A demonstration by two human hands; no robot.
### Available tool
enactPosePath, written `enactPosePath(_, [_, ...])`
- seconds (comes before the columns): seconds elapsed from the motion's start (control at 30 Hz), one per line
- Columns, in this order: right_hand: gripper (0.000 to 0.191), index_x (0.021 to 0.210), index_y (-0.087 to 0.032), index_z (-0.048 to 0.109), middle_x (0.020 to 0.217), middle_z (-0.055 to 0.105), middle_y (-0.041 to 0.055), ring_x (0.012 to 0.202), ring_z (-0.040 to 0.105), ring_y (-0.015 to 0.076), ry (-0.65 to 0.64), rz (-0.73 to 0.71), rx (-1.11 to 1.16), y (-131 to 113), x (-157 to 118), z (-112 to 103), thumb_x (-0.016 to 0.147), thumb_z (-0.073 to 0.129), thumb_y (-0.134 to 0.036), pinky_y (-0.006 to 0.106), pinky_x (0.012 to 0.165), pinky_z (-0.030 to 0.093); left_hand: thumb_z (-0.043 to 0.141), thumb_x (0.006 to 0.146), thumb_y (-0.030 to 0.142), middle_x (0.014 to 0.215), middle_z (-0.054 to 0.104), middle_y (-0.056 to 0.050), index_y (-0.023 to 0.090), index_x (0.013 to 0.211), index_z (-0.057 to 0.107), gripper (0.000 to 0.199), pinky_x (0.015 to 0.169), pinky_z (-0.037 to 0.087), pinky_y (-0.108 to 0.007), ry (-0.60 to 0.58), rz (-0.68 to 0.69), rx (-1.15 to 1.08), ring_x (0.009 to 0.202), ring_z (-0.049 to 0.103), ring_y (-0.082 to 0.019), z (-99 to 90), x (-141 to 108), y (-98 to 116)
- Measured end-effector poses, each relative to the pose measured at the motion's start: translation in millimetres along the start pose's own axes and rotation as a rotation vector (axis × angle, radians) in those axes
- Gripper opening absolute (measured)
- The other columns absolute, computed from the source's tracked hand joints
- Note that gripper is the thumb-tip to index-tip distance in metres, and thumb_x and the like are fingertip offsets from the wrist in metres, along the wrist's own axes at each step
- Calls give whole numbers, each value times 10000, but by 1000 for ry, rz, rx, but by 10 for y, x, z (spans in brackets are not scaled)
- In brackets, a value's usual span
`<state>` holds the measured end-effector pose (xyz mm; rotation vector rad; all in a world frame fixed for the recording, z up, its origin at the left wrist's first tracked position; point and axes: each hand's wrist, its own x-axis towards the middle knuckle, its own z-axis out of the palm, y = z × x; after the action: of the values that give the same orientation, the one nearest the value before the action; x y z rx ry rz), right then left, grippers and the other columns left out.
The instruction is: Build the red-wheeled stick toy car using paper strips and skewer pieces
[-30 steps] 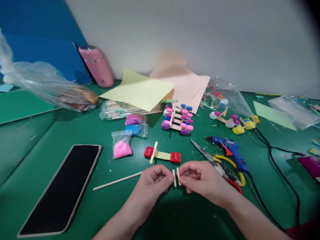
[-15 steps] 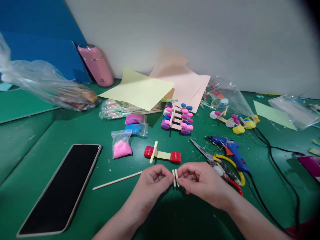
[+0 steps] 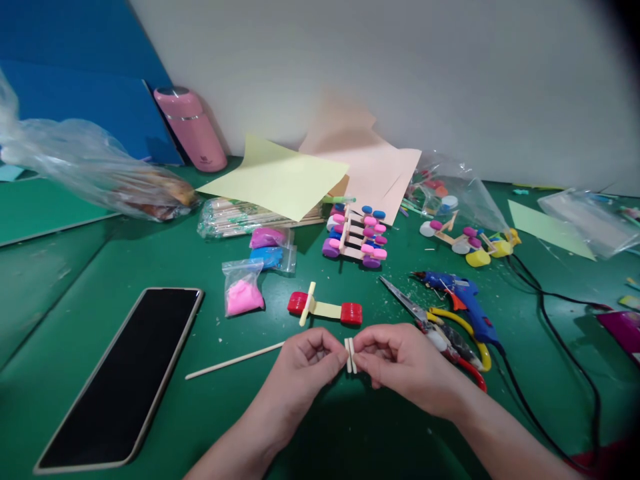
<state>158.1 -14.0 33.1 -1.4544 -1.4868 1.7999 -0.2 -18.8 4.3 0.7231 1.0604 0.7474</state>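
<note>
My left hand (image 3: 315, 360) pinches one short pale wooden stick (image 3: 349, 357) between thumb and fingertips. A second short stick (image 3: 353, 355) is pinched in my right hand (image 3: 393, 360). Both pieces stand side by side, nearly parallel, with almost no gap between them. Just beyond my hands lies a small model (image 3: 327, 311) with red wheel-like ends, a pale flat bar and a stick across its left part. A long thin stick (image 3: 235, 361) rests on the table, its right end reaching behind my left hand.
Scissors (image 3: 405, 300), pliers with yellow and red handles (image 3: 470, 367) and a blue glue gun (image 3: 465, 300) lie right. A phone (image 3: 123, 380) is at left. Clay bags (image 3: 243, 297), finished models (image 3: 355, 243), paper (image 3: 280, 177) and a pink flask (image 3: 193, 130) stand farther back.
The two short sticks have come slightly closer together between my fingertips. Both hands otherwise stay in place.
</note>
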Motion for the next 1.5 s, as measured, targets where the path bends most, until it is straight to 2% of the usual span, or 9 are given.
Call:
enactPosePath(0.8, [144, 763, -155, 612, 609, 525, -20, 532, 480, 81, -7, -4, 0, 31, 7, 3, 777, 537, -277, 176, 489, 395, 685, 611, 285, 485, 484, 39, 137, 568, 570, 192, 480, 257, -201, -1, -8, 0, 485, 371, -74, 1, 4, 4])
enactPosePath(1.03, [189, 936, -151, 609, 683, 531, -16, 566, 447, 70, -21, -5, 55, 54, -14, 1, 766, 559, -217, 180, 515, 377, 669, 640, 263, 476, 453, 46, 136, 560, 553, 190, 475, 244, -202, -11, -14, -36, 483, 352, -70, -28, 21, -19])
enactPosePath(1.13, [387, 1104, -202, 515, 822, 539, -10, 591, 447, 65, -22, -56, 32, 98, -50, -8, 730, 614, -200, 191, 547, 390, 665, 652, 263, 481, 453, 43, 136, 563, 548, 194, 481, 247, -202, -57, -38, -141, 478, 344, -65, -47, 24, -27])
enactPosePath(1.23, [552, 1202, -273, 426, 942, 522, -4, 653, 466, 83, 14, -171, -81, 150, -81, -4, 704, 662, -238, 221, 615, 418, 672, 657, 256, 507, 466, 38, 136, 590, 553, 182, 500, 263, -197, -98, -76, -233, 490, 358, -61, -57, 21, -28])
enactPosePath(1.37, [548, 1191, -305, 434, 963, 501, -7, 706, 462, 102, 77, -304, -197, 181, -94, 20, 701, 675, -272, 233, 667, 421, 667, 674, 242, 512, 459, 37, 134, 593, 549, 180, 507, 268, -189, -125, -99, -271, 498, 361, -58, -58, 18, -22])
enactPosePath(1.5, [484, 1158, -296, 469, 946, 485, -6, 708, 461, 104, 89, -347, -222, 189, -85, 35, 716, 662, -255, 226, 662, 422, 669, 667, 228, 505, 457, 36, 130, 584, 547, 177, 498, 261, -188, -145, -107, -279, 491, 351, -57, -57, 17, -27])
